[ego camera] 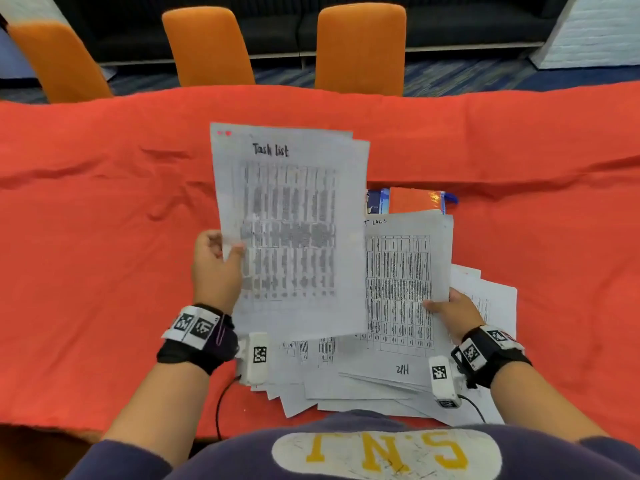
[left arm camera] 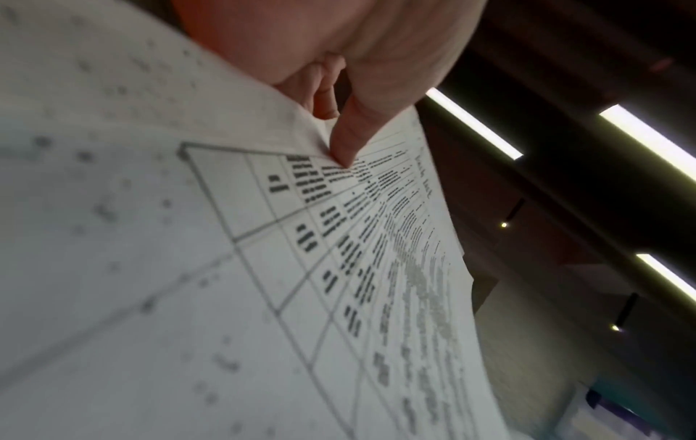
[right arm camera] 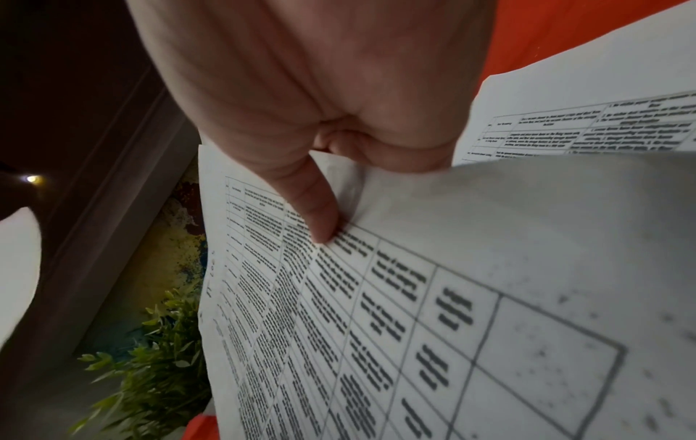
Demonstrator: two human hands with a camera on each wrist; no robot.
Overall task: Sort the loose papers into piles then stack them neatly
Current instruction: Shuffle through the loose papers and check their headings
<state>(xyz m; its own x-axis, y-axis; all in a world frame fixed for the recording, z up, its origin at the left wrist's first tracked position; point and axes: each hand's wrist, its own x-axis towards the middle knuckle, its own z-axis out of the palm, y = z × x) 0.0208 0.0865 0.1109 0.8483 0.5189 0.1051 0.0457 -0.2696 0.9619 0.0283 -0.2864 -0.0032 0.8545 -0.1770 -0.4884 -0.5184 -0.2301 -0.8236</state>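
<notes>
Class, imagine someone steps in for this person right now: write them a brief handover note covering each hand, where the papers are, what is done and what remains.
Left hand: pinches the "Task list" sheets at their left edge, lifted off the table.
Right hand: pinches the "Logs" sheets at their lower right edge, also lifted.
Loose pile: still fanned and unsorted on the red tablecloth at the near edge, under both hands.
Blue and orange packet: lies behind the papers.
Done: two kinds of sheet picked out.
Left: set these down as separate piles, sort the remaining sheets, square up the stacks.
</notes>
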